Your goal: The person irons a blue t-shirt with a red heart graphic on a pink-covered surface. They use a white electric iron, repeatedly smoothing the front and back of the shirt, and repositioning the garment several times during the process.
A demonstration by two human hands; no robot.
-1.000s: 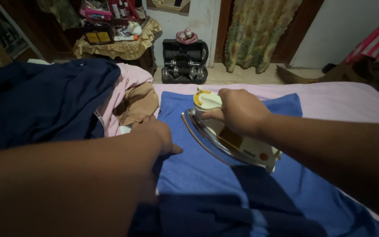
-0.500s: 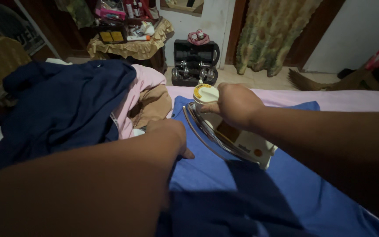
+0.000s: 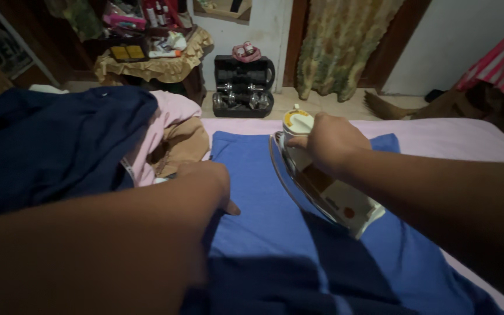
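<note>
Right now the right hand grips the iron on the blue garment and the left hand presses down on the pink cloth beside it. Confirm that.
Not quite. The head view shows the left hand pressing the blue garment, not the pink cloth. The right hand does grip the iron.

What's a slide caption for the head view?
Right hand grips a cream electric iron on a blue cloth; left hand presses the cloth flat.

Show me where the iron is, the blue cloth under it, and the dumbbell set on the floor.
iron point(image 3: 328, 195), head view, on its cream side body.
blue cloth point(image 3: 263, 227), head view, on the flat middle.
dumbbell set point(image 3: 241, 96), head view, on the chrome bars before the black case.
</note>
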